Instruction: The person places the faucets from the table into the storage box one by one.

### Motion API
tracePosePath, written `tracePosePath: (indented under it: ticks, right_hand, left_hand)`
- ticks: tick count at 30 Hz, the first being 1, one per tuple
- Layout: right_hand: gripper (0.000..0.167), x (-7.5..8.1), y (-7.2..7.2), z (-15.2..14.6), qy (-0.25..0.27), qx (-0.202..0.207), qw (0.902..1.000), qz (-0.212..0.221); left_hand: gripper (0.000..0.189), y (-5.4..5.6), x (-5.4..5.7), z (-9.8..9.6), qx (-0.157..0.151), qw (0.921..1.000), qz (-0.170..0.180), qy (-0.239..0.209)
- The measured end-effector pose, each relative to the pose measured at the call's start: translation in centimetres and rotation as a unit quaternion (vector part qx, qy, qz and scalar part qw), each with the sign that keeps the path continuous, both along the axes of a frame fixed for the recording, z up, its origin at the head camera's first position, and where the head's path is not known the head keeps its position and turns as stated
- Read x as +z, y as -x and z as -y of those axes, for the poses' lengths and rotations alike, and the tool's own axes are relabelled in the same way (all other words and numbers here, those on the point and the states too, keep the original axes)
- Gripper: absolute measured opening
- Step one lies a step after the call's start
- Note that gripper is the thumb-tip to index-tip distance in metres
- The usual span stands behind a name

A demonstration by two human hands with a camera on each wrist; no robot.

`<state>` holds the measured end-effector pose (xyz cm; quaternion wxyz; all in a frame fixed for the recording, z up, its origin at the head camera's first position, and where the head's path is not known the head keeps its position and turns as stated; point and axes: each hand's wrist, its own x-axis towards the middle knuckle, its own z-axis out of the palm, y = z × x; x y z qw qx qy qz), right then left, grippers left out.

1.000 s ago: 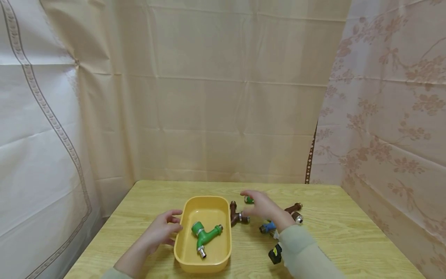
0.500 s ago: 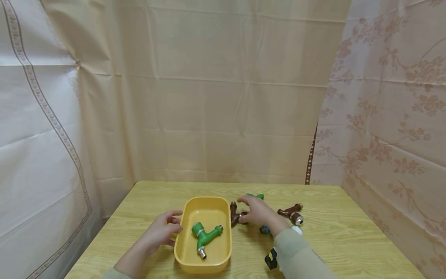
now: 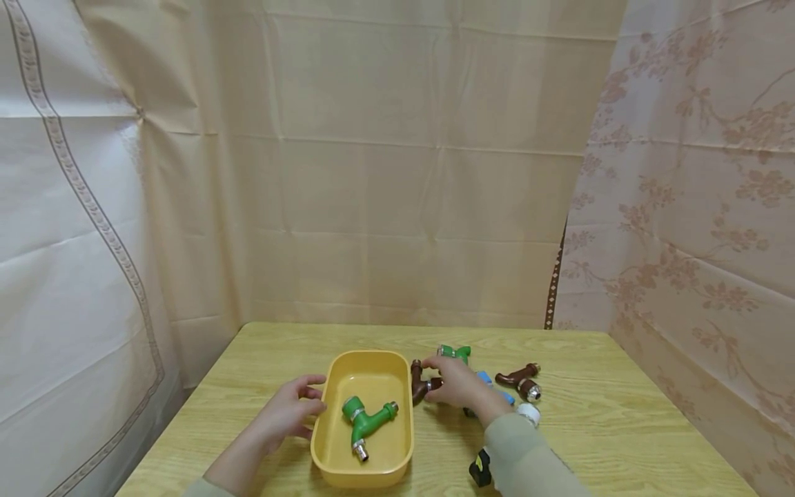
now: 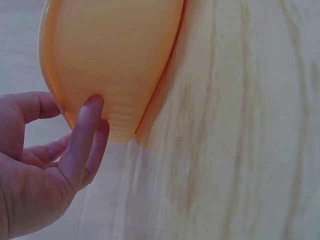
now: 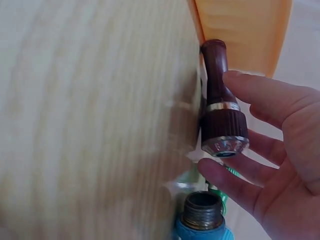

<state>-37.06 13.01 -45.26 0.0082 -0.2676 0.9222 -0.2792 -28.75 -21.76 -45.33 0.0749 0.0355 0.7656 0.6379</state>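
Note:
A yellow plastic tub (image 3: 363, 476) holds a green tap (image 3: 371, 420) with metal ends. My left hand (image 3: 287, 413) rests at the tub's left side, its slightly bent fingers touching the outer wall, as the left wrist view shows. Against the tub's right side lies a dark brown tap (image 3: 417, 390). Over it my right hand (image 3: 461, 384) reaches with spread fingers. In the right wrist view the thumb tip meets the brown tap's body (image 5: 216, 75), while the other fingers stand apart around its ribbed, metal-ended part.
Behind the right hand lies another green tap (image 3: 461, 353). A blue tap (image 3: 484, 377) is partly hidden under the forearm. Further right are a second brown tap (image 3: 518, 377) and a white round part (image 3: 528, 413). A black piece (image 3: 480, 469) sits by the right sleeve.
My right hand has moved slightly left and down, closing in on the brown tap beside the tub. More of the rear green tap and blue tap shows. The left hand has stayed still.

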Motion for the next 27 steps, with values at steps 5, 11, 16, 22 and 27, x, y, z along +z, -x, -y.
tracePosePath:
  ticks: [5,11,16,22,27]
  right_hand:
    - [0.059,-0.51,-0.15,0.21,-0.005,-0.003,1.0000,0.003]
    - [0.057,-0.79,-0.25,0.56,-0.019,-0.018,0.9996,-0.005]
    - [0.055,-0.77,-0.39,0.67,-0.025,-0.015,0.9995,-0.015]
    - [0.051,-1.01,-0.43,0.80,-0.042,-0.025,0.9985,-0.026]
    - [0.047,-1.07,-0.42,0.93,-0.046,-0.027,0.9981,-0.032]
  left_hand:
    - [0.063,-0.02,0.00,-0.02,-0.001,1.0000,0.000,0.001]
    - [0.063,-0.10,0.07,-0.02,0.001,1.0000,-0.001,0.002]
    - [0.062,-0.09,0.05,-0.02,0.000,1.0000,0.000,0.001]
    - [0.061,-0.08,0.07,-0.03,0.003,1.0000,0.001,0.003]
    - [0.062,-0.05,0.11,-0.05,0.004,1.0000,0.003,0.005]
